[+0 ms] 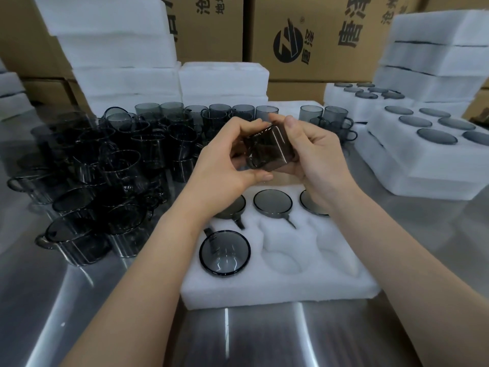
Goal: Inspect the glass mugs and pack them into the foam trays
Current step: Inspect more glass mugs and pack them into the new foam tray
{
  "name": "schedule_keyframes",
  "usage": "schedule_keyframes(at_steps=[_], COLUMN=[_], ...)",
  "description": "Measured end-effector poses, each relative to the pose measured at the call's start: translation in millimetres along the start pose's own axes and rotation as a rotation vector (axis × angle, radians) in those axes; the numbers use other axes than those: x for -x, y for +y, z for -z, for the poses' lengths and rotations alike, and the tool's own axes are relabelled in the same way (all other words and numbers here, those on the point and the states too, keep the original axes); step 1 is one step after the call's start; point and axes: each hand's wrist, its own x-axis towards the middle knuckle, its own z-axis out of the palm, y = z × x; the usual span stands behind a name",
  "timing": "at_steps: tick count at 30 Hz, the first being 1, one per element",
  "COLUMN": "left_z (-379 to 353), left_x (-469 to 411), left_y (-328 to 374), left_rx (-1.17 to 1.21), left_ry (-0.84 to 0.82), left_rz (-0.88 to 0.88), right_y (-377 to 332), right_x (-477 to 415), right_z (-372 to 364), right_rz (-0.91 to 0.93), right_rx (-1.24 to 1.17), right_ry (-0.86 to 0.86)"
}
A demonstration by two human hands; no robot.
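Note:
A smoky grey glass mug [268, 151] is held on its side above the foam tray [280, 292]. My left hand [225, 157] grips its left end and my right hand [315, 154] grips its right end, fingers curled round the glass. The white tray lies on the steel table in front of me. Its back row holds three mugs, such as the middle one [272, 202], and its front left pocket holds another mug [225, 252]. The front middle pocket [284, 260] and front right pocket [336, 256] have nothing in them.
A crowd of loose grey mugs [105, 165] covers the table on the left and runs along the back. Filled foam trays [423, 154] are stacked at the right. More foam stacks [119, 49] and cardboard boxes [317, 35] stand behind.

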Motion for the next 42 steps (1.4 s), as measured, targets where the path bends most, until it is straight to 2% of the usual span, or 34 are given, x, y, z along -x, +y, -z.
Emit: schedule_keyframes(at_steps=[2,6,8,11,15,20,22,25,28,34,42], left_z=[0,-1,-2,-6,-7,-1,1,2,0,-5,-4], left_x=[0,-1,-3,-4,-6,-3,-1,-2,-2,-2,-3], left_y=[1,1,1,2,2,1,1,0,1,3,2], left_rx=[0.041,0.009,-0.148,-0.314,-0.327,-0.187,-0.131,-0.101,-0.098,-0.307,-0.249], left_ry=[0.004,0.000,0.003,0.001,0.055,0.000,-0.026,-0.040,-0.036,-0.014,0.066], left_rz=[-0.015,0.020,0.017,0.014,-0.013,-0.035,-0.051,-0.074,-0.025,-0.012,-0.088], right_y=[0,0,1,1,0,-4,-3,-2,-3,3,2], right_x=[-1,-2,-3,-1,0,-2,-4,-5,-4,-6,-4], right_z=[-2,-5,-4,-5,-7,-1,0,2,2,4,4], right_rz=[-0.050,-0.313,-0.320,-0.201,-0.168,-0.259,-0.330,-0.448,-0.490,-0.342,-0.231], right_rx=[-0.070,-0.230,-0.160,-0.034,-0.034,-0.224,-0.325,-0.489,-0.471,-0.330,-0.198], right_ry=[-0.058,-0.247,-0.209,-0.088,-0.029,-0.027,-0.082,-0.260,-0.389,-0.289,-0.230])
